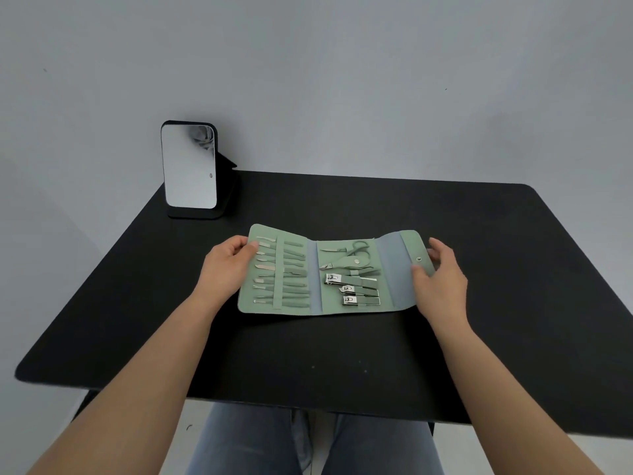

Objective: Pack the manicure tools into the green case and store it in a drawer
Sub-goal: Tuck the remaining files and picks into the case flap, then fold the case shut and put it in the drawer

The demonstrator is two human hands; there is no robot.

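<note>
The left hand pinches one end of the unfolded soft green fabric case on the black table; the right hand grips its snap flap. Folding carelessly could shake the steel tools loose.

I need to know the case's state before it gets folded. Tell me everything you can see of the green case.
The green case lies unfolded flat on the black table, a soft leather-like wallet with grey fold strips. Tools sit under straps in two panels. The right flap carries a snap. The left hand holds its left edge, the right hand its right flap.
</note>
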